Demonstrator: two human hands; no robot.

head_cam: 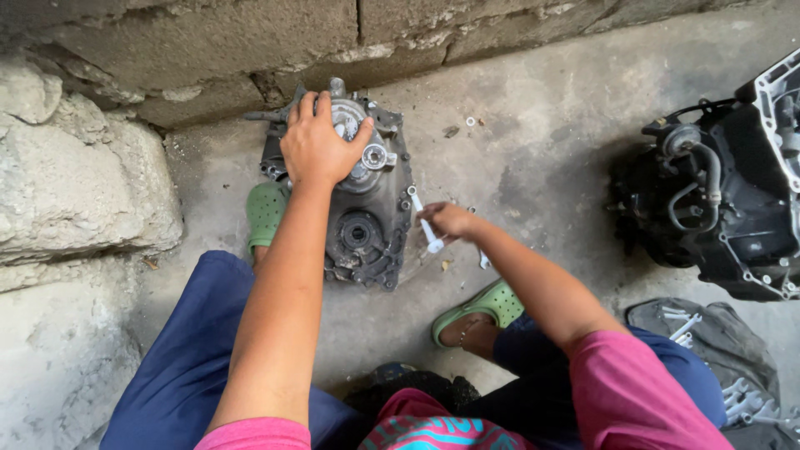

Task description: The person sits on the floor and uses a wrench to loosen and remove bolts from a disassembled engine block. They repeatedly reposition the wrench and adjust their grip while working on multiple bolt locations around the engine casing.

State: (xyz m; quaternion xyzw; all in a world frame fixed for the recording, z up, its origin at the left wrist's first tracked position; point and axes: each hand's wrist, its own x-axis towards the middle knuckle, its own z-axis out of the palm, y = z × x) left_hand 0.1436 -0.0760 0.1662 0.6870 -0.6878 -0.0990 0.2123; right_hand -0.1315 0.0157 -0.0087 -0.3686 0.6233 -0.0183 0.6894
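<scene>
Left hand (319, 143) lies spread, palm down, on the engine cover (367, 218). Right hand (450, 220) is curled around a wrench (424, 222) just beside it — on the concrete floor (533, 142).

The engine cover (358, 200) lies on the concrete floor (533, 125) just before the block wall (208, 42), between the person's two feet. The left hand (321, 142) rests flat on its upper part. The right hand (450, 221) sits just right of the cover, closed around a wrench (425, 225). Well to the right stands an engine block (725, 192), and before it a cloth (708, 333) with more wrenches (746, 400) on it. Rough stone (75, 175) lies to the left.
</scene>
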